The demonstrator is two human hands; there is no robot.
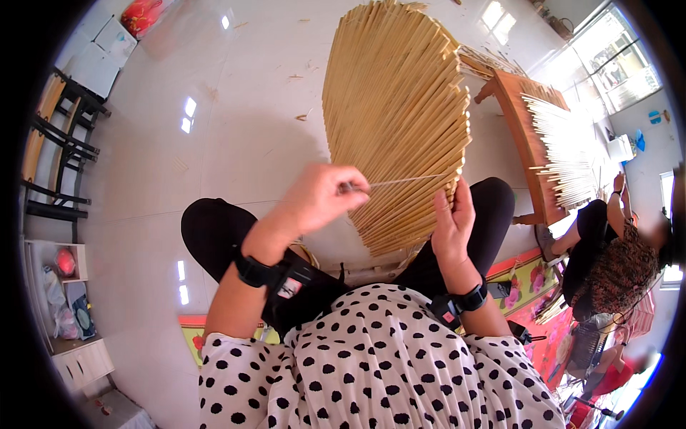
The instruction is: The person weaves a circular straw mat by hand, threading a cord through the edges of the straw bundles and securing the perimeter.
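A large fan-shaped panel of pale, straight stalks (393,107) laid side by side stands in front of me, its lower end between my knees. My right hand (454,222) grips the panel's right edge, thumb on the near face and fingers at the stalk ends. My left hand (329,193) is closed in front of the panel, its fingers pinched on a thin pale thread (407,180). The thread is stretched taut across the stalks to the right edge, just above my right thumb. A small dark bit shows between the left fingertips, too small to name.
A wooden bench (525,136) at the right carries another spread of stalks (561,150), with a seated co-worker (614,264) beside it. Dark-framed stools (61,143) and a shelf unit (64,307) line the left. Stalk scraps (301,116) lie on the glossy tiled floor.
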